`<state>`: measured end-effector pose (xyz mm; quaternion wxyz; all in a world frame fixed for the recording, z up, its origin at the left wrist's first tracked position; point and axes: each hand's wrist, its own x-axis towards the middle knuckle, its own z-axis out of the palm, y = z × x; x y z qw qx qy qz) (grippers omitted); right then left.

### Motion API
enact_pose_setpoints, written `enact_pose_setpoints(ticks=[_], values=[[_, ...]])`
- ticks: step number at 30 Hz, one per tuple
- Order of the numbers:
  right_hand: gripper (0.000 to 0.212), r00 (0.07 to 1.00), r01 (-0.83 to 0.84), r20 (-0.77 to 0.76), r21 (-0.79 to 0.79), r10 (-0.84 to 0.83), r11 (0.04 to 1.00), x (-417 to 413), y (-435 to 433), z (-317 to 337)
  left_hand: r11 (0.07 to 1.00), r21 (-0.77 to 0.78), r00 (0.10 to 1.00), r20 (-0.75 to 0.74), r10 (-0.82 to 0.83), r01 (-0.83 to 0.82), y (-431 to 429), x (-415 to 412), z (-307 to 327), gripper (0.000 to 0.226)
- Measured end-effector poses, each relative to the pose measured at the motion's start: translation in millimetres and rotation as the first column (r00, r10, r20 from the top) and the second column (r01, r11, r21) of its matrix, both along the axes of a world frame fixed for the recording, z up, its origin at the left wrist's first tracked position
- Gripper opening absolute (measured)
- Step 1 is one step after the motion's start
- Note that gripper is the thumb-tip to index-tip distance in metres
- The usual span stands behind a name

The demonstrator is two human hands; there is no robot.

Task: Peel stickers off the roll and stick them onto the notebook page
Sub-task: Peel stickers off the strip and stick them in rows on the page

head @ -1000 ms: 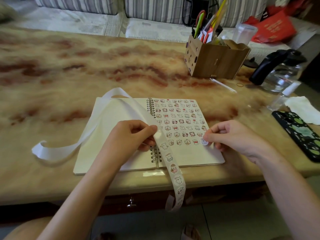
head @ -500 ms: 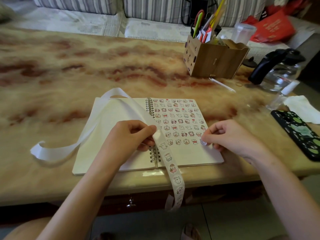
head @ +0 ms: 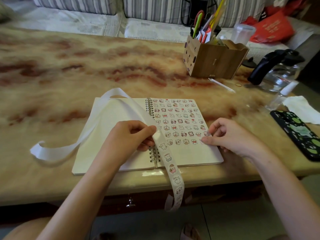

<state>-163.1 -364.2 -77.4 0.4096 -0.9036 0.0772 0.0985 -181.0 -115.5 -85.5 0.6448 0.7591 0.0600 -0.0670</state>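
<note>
Two hands are at work in the lower centre of the frame. The sticker strip [head: 170, 164] is pinched between the thumb and curled fingers of the left hand [head: 131, 137] just over the spiral binding [head: 150, 108], seemingly so that the next sticker is kept close to the notebook [head: 110, 122]. Its loaded end is left hanging over the table [head: 52, 181] edge toward the bottom, and the emptied backing [head: 81, 137] is looped away to the left. The right-hand page [head: 188, 155] is filled with sticker rows. At the right end of the lowest row a sticker [head: 202, 141] is held down by the thumb and forefinger tips of the right hand [head: 230, 135], with the other fingers curled in and the wrist laid near the page corner.
</note>
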Motion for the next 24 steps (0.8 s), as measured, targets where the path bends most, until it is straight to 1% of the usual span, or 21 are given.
enact_pose_setpoints(ticks=[2, 4, 8, 9, 13, 15, 19, 20, 22, 24], values=[[0.018, 1.0, -0.02, -0.02, 0.018, 0.021, 1.0, 0.3, -1.9, 1.4, 1.0, -0.001, 1.0, 0.0, 0.001, -0.001, 0.0, 0.1, -0.6, 0.019], [0.015, 0.999, -0.019, -0.032, 0.029, 0.02, 0.999, -0.5, -2.9, 3.8, 1.0, 0.003, 1.0, 0.003, 0.002, -0.002, 0.4, -0.3, -1.0, 0.02], [0.034, 0.998, -0.008, -0.064, 0.005, 0.008, 1.0, -1.5, -1.5, 5.8, 1.0, 0.011, 1.0, 0.002, 0.003, -0.003, 0.0, 0.0, -0.7, 0.021], [0.035, 0.997, -0.012, -0.071, -0.007, 0.012, 1.0, -1.2, -1.0, 5.6, 1.0, 0.016, 1.0, 0.001, 0.002, -0.002, -0.2, 0.2, -0.8, 0.021], [0.02, 0.995, -0.035, -0.091, 0.02, 0.037, 0.999, -0.1, -3.1, 6.3, 1.0, 0.028, 1.0, 0.001, -0.005, 0.005, 0.1, 1.3, -2.1, 0.021], [0.017, 0.996, -0.031, -0.082, 0.032, 0.034, 0.999, -0.8, -3.9, 7.6, 1.0, 0.029, 1.0, 0.002, -0.006, 0.005, 0.5, 1.2, -2.6, 0.021], [0.036, 0.998, 0.012, -0.063, -0.001, -0.012, 1.0, -0.8, 1.5, 5.8, 1.0, 0.03, 1.0, 0.01, -0.004, 0.004, 0.5, 1.1, -2.5, 0.021], [0.037, 0.998, 0.02, -0.059, -0.005, -0.021, 1.0, -0.5, 2.7, 4.4, 1.0, 0.03, 1.0, 0.012, -0.004, 0.004, 0.3, 1.2, -2.4, 0.021], [0.032, 0.999, 0.017, -0.049, -0.02, -0.018, 1.0, 0.6, 2.7, 1.8, 1.0, 0.027, 1.0, 0.014, -0.004, 0.004, -0.1, 1.1, -2.4, 0.021], [0.021, 0.999, 0.007, -0.038, -0.016, -0.008, 1.0, 2.0, 0.8, 0.5, 1.0, 0.021, 1.0, 0.014, -0.005, 0.004, 0.1, 0.8, -2.3, 0.021]])
